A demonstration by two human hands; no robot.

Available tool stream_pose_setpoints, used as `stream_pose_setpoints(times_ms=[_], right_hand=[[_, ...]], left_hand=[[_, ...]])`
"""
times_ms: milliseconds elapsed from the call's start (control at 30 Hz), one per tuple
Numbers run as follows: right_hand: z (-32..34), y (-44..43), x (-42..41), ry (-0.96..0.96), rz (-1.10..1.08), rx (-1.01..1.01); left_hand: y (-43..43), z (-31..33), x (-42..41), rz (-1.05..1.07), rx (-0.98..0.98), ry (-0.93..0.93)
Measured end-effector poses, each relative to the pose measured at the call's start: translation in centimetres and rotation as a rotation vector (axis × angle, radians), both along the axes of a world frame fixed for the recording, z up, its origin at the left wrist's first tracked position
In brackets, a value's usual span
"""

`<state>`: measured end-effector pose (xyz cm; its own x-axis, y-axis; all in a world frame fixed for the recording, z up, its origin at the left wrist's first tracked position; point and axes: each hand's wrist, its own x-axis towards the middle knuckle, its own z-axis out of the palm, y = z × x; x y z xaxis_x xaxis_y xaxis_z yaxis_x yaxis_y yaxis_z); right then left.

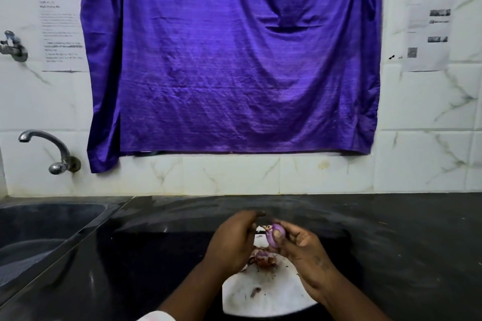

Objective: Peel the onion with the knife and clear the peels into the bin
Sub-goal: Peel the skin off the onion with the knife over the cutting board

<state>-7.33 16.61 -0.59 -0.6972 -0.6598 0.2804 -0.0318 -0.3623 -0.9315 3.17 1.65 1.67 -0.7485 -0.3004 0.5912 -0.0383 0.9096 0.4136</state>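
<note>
A small purple onion [274, 234] is held above a white cutting board [266, 294] on the black counter. My right hand [302, 250] grips the onion, its thumb pressed on the front. My left hand [232, 242] is just left of the onion with curled fingers; whether it holds anything is hidden from view. A pile of reddish onion peels [262, 259] lies on the board under the hands. No knife and no bin are in view.
A dark sink [39, 232] sits at the left with a tap [49, 148] above it. A purple cloth [232, 60] hangs on the tiled wall behind the black counter [404, 242].
</note>
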Motion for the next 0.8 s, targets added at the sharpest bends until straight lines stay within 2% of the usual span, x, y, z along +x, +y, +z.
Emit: stream_pose_setpoints(times_ms=[100, 167, 267, 500, 567, 667, 733, 800], right_hand=[[0.2, 0.0, 0.1, 0.054, -0.010, 0.014], [0.3, -0.1, 0.1, 0.074, -0.026, 0.023], [0.3, -0.3, 0.2, 0.098, -0.056, 0.041], [0.0, -0.5, 0.2, 0.114, -0.126, 0.067], [0.1, -0.4, 0.3, 0.096, -0.137, 0.052], [0.4, -0.4, 0.5, 0.049, -0.122, 0.021], [0.5, -0.4, 0.6, 0.000, -0.105, 0.001], [0.5, -0.5, 0.7, -0.015, -0.102, 0.004]], left_hand=[[1.1, 1.3, 0.6, -0.035, -0.336, -0.157], [1.6, 1.9, 0.6, 0.022, -0.470, -0.253], [2.1, 2.3, 0.6, 0.065, -0.495, -0.349], [3.6, 2.7, 0.6, 0.166, -0.476, -0.421], [3.8, 2.2, 0.6, 0.171, -0.479, -0.362], [3.1, 0.6, 0.3, 0.156, -0.435, -0.143], [2.5, -0.8, -0.2, 0.127, -0.230, 0.113], [2.8, -1.6, -0.5, 0.061, 0.086, 0.344]])
